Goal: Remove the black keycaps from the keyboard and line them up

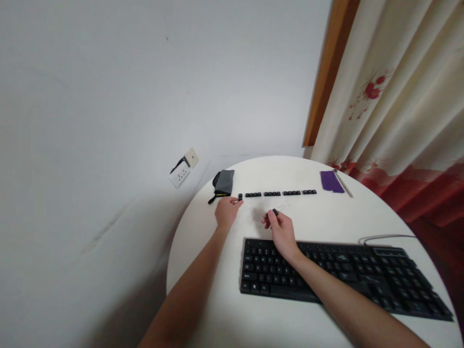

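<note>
My left hand (pixel 227 211) is at the left end of a row of black keycaps, its thumb and fingertip closed on a small black keycap (pixel 239 196) standing on the table. My right hand (pixel 282 227) is raised over the top edge of the black keyboard (pixel 344 263), pinching another black keycap (pixel 275 211). A thin, clear or whitish wire-like tool (pixel 285 204) shows just behind the right fingers; whether they touch it I cannot tell. To the right of the left fingertips, several keycaps (pixel 272 194) lie in short groups along one line.
A grey pouch (pixel 224 182) with a black strap lies at the table's far left. Toward the back right are a purple cloth (pixel 331 181) and a slim stick-like object (pixel 343 183). The keyboard's cable (pixel 387 237) runs off right. The round white table (pixel 206 290) stands by the wall.
</note>
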`<state>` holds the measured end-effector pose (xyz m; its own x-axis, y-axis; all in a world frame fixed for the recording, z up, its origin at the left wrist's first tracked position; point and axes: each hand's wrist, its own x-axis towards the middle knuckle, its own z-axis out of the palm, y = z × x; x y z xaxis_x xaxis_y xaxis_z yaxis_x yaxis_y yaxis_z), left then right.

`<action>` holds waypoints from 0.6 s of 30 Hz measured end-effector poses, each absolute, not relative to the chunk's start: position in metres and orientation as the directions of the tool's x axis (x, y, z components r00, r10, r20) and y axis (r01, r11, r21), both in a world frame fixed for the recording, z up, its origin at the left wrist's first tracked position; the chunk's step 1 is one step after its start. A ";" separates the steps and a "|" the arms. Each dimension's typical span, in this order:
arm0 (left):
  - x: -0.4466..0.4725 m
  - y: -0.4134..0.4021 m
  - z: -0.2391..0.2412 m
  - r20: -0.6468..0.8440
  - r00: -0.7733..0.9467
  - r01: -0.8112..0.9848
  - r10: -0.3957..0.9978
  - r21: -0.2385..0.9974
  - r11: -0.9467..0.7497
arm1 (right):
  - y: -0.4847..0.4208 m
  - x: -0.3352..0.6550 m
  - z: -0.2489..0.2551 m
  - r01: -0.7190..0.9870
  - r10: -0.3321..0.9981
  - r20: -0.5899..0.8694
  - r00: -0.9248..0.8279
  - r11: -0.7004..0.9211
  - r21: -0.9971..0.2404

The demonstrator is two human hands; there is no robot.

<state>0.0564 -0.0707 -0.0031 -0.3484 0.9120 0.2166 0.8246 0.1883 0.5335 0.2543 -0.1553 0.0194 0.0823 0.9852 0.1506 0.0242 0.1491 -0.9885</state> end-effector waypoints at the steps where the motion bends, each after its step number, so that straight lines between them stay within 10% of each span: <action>1: 0.056 -0.071 -0.003 0.216 -0.349 0.825 0.912 0.533 0.189 | -0.155 0.254 0.019 0.020 0.985 0.150 0.082 0.149 -0.989; 18: 0.057 -0.071 -0.001 0.206 -0.349 0.828 0.914 0.525 0.198 | -0.157 0.255 0.021 0.030 0.986 0.148 0.072 0.146 -0.989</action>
<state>0.0568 -0.0715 -0.0008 -0.3493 0.9140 0.2064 0.8276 0.1976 0.5255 0.2552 -0.1571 0.0215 0.0724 0.9864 0.1478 0.0304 0.1459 -0.9888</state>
